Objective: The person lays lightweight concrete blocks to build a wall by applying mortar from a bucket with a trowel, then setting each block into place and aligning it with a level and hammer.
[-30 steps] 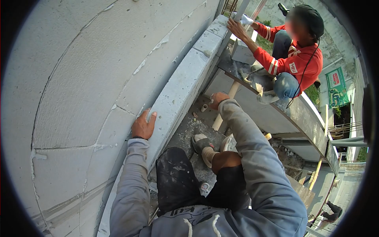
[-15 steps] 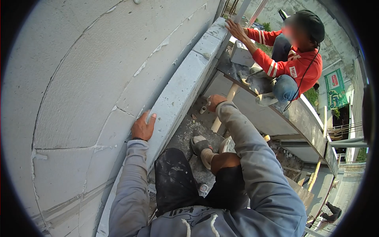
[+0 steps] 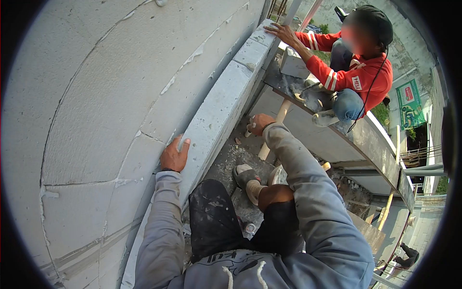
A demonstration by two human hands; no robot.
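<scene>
Pressing with fingers spread on the near end of the long grey block, whose length runs away toward a co-worker's hand, the left hand touches it, while the right hand, curled shut by a short white tube, lies just right of the block.

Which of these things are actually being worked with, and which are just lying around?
In use: block row, with the left hand flat on it and a co-worker's hand at its far end; small white tube by the right hand.
Lying about: round tin, wooden pole, mortar crumbs, green banner.
</scene>
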